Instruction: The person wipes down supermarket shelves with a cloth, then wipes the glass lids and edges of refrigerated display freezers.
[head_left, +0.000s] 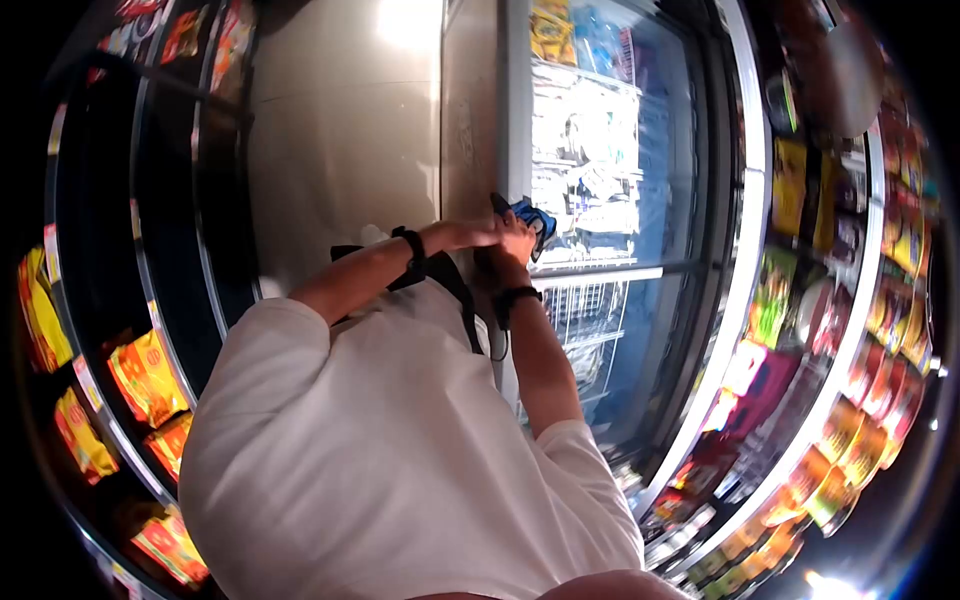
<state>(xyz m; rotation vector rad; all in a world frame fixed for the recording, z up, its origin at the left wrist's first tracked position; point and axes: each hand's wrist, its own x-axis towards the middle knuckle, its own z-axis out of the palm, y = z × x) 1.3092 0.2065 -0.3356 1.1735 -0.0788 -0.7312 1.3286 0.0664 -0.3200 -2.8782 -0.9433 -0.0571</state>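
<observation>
My left hand [468, 235], below a black wristband, reaches across to meet my right hand [515, 242] at the front edge of a glass-topped freezer [515, 120]. A small blue-and-black crinkled item [535, 222], like a packet or folded cloth, shows just beyond my right fingers. My right hand is closed on it. The left fingertips overlap the right hand, and their grip is partly hidden. A dark band with a hanging cord circles my right wrist.
Wire baskets [590, 300] with packaged goods lie inside the freezer. Shelves of packets and tubs [865, 440] rise on the right. Dark shelving on the left carries yellow-orange packets [150, 378]. Pale floor tiles [340, 150] run between freezer and shelving.
</observation>
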